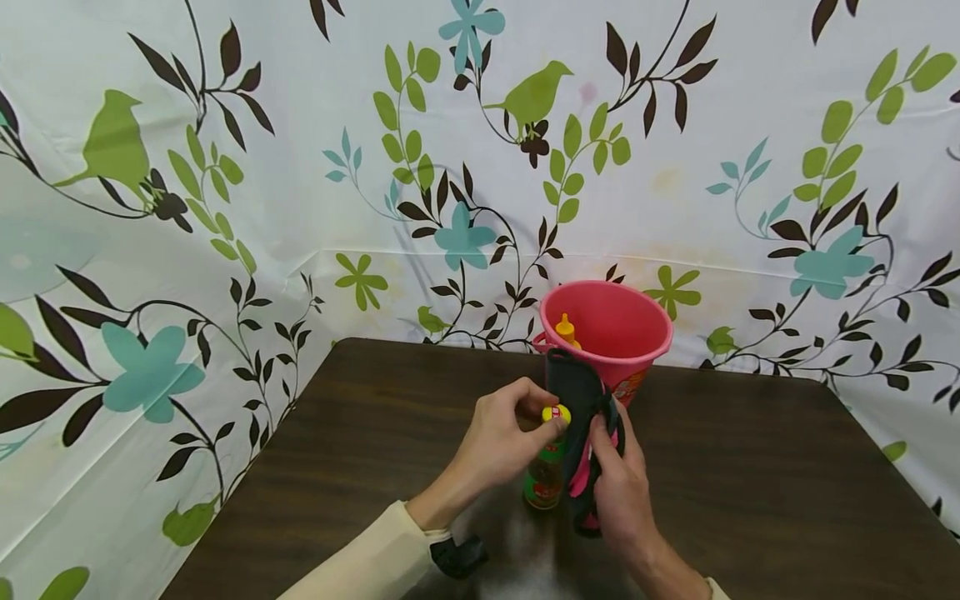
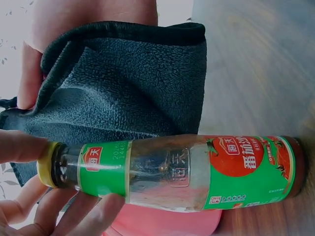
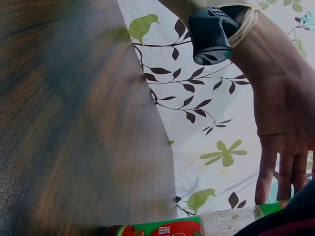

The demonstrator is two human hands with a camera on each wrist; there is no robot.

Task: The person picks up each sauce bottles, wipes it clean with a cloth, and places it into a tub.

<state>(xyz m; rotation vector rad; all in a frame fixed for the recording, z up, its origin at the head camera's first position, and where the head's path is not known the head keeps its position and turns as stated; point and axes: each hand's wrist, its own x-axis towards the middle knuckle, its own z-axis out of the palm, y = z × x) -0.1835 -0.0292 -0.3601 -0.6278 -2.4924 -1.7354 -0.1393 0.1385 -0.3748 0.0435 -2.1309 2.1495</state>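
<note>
A glass ketchup bottle (image 2: 170, 172) with a yellow cap and green-and-red labels stands upright on the table. My left hand (image 1: 498, 433) pinches its cap between thumb and fingers; more fingertips lie along the neck in the left wrist view. On the other side, my right hand (image 1: 622, 492) grips a folded dark cloth (image 1: 566, 400) with pink patches. The cloth hangs right beside the bottle and, in the left wrist view, shows a fuzzy surface with a black bound edge. In the right wrist view only the bottle's lower side (image 3: 162, 228) and a cloth edge show.
Behind the hands stands a pink bucket (image 1: 600, 362), with a yellow-topped bottle (image 1: 566, 329) showing inside it. The dark wooden table (image 1: 765, 475) meets a patterned curtain (image 1: 292, 175) at the back and left. A black wrist camera (image 1: 457, 557) sits at the left cuff.
</note>
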